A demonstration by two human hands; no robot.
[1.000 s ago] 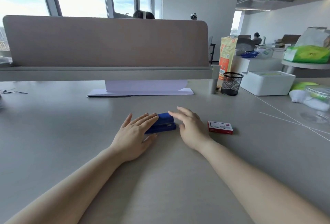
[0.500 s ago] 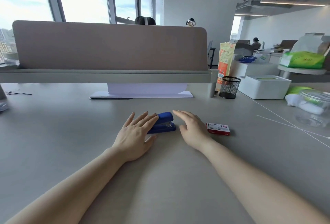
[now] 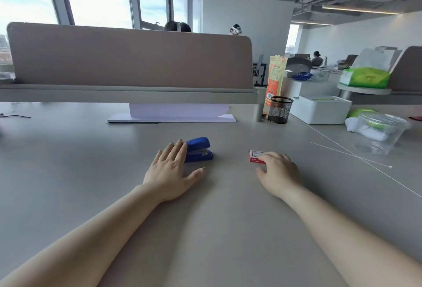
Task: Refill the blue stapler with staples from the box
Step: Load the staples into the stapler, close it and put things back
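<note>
The blue stapler (image 3: 199, 149) lies closed on the grey desk (image 3: 68, 161), its nose pointing right. My left hand (image 3: 171, 170) rests flat beside it, fingers spread, fingertips touching its left end without gripping it. A small red and white staple box (image 3: 255, 156) lies to the right of the stapler. My right hand (image 3: 277, 172) is over the box's right part, fingers curled down onto it and hiding that end; whether it grips the box I cannot tell.
A grey divider screen (image 3: 130, 58) with a shelf runs across the back of the desk. A black mesh pen cup (image 3: 280, 109), a white box (image 3: 319, 109) and a clear plastic tub (image 3: 381, 132) stand at the right. A thin white rod (image 3: 351, 154) lies right of the box.
My right hand left the stapler's right side and went right onto the staple box. My left hand stayed at the stapler's left end. The camera tilted slightly.
</note>
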